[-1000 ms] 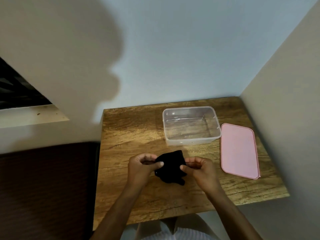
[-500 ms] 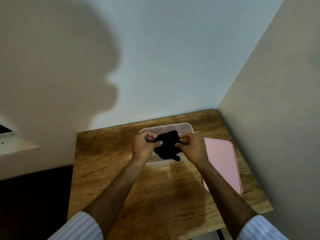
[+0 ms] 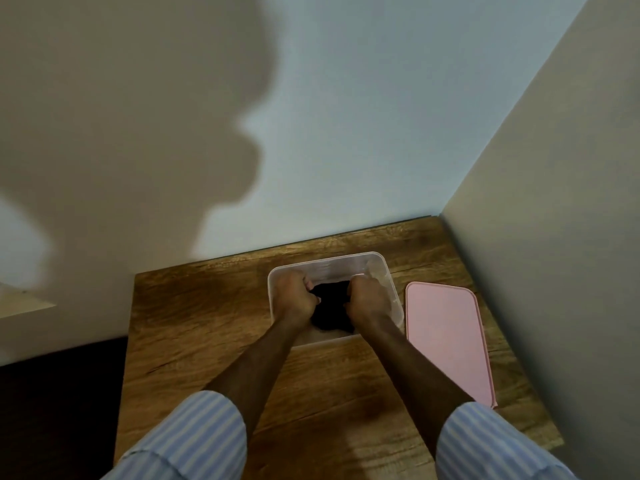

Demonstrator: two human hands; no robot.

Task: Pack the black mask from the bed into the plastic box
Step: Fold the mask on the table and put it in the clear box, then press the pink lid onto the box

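Note:
The clear plastic box [image 3: 346,263] stands on the wooden table near the back wall. The black mask [image 3: 330,308] is bunched up inside the box, between my two hands. My left hand [image 3: 294,299] grips the mask's left side with the fingers closed. My right hand [image 3: 367,297] grips its right side in the same way. Both hands reach down into the box and hide part of the mask and of the box's floor.
A pink lid [image 3: 446,337] lies flat on the wooden table [image 3: 194,327] just right of the box. Walls close in behind and to the right. A dark surface [image 3: 52,393] lies left of the table.
Both hands carried the mask from above the table's front to over the box, then lowered it inside. The camera moved closer and tilted.

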